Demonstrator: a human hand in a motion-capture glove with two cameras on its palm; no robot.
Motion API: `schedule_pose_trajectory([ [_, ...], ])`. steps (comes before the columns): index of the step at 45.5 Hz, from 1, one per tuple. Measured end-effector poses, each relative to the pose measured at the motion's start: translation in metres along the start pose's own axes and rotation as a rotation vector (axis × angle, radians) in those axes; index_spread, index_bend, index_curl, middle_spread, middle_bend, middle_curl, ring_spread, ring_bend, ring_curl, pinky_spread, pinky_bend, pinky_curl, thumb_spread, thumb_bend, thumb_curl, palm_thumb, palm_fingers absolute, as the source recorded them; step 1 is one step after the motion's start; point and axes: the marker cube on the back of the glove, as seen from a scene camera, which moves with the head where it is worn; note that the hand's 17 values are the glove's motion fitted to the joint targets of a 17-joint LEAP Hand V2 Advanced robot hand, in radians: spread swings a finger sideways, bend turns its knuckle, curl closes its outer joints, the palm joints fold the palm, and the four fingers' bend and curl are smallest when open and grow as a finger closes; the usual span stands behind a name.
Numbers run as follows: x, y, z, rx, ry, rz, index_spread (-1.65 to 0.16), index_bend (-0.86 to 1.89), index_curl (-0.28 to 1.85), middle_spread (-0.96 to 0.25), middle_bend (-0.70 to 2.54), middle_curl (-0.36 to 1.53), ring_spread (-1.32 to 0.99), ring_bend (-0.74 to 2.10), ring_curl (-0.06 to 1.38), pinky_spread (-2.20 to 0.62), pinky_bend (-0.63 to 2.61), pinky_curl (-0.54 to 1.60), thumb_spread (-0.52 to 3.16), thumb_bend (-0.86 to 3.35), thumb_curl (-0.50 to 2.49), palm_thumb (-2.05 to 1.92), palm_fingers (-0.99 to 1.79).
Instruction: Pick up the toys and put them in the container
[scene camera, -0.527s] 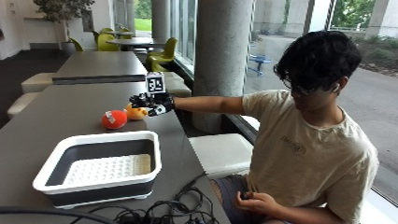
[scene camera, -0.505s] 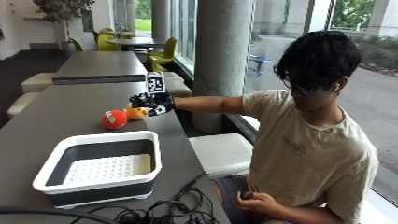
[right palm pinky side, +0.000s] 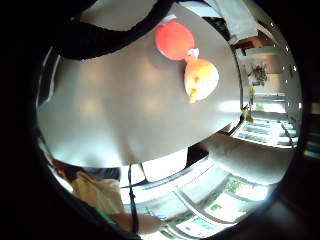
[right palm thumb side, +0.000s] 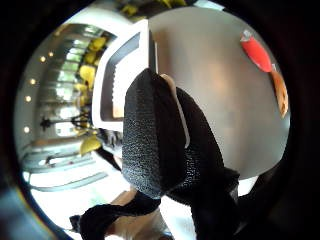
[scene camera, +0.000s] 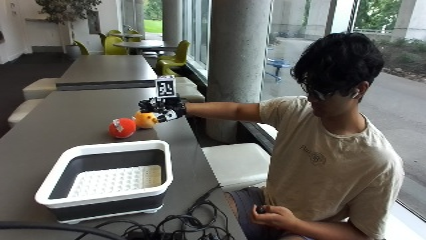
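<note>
While the person sits on the bench at the long grey table (scene camera: 80, 125), the black-gloved right hand (scene camera: 160, 108) reaches out over the tabletop, just above and beside the small orange plush toy (scene camera: 146, 120). That toy lies on the table touching the round red plush toy (scene camera: 122, 128), which sits on its side nearer the container. From the outside view I cannot tell whether the gloved fingers are spread or curled; they look close to the orange toy, but contact is hard to judge. The palm views show both toys lying free on the grey surface, with one gloved finger (right palm thumb side: 160, 145) crossing in front of the camera and holding nothing. The white-rimmed, dark-walled rectangular plastic container (scene camera: 106, 150) stands nearer the person's end of the table, well apart from the toys, with a white perforated floor. The bare left hand (scene camera: 273, 217) rests in the person's lap.
</note>
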Motion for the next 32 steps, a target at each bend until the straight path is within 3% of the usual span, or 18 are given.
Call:
schedule_pose_trajectory([
  [8,0.022,0.005,-0.018,-0.007,0.365,0.015,-0.26,0.15,0.25,-0.09,0.07,0.10,-0.05,0.10,0.04,-0.06,0.71,0.33,1.33,-0.06,0.04,-0.11,-0.37],
  [12,0.034,-0.007,-0.020,0.006,0.378,0.027,-0.26,0.14,0.26,-0.09,0.07,0.11,-0.05,0.11,0.04,-0.06,0.73,0.34,1.35,-0.06,0.04,-0.10,-0.36],
  [16,0.025,-0.026,-0.013,0.031,0.164,-0.014,-0.26,0.12,0.25,-0.09,0.08,0.11,-0.04,0.12,0.05,-0.06,0.74,0.35,1.37,-0.05,0.05,-0.08,-0.36],
  [21,0.073,-0.052,-0.028,0.035,0.435,0.084,-0.28,0.05,0.22,-0.08,0.10,0.12,-0.04,0.15,0.07,-0.05,0.81,0.37,1.37,-0.03,0.08,-0.04,-0.33],
  [26,0.045,-0.081,-0.024,0.004,0.473,0.158,-0.28,-0.03,0.17,-0.07,0.11,0.14,-0.04,0.18,0.10,-0.04,0.91,0.40,1.35,0.00,0.12,0.02,-0.37],
  [32,0.065,-0.107,-0.017,-0.037,0.531,0.229,-0.28,-0.03,0.12,-0.07,0.11,0.16,-0.04,0.19,0.13,-0.04,0.96,0.42,1.33,0.00,0.16,0.07,-0.38],
])
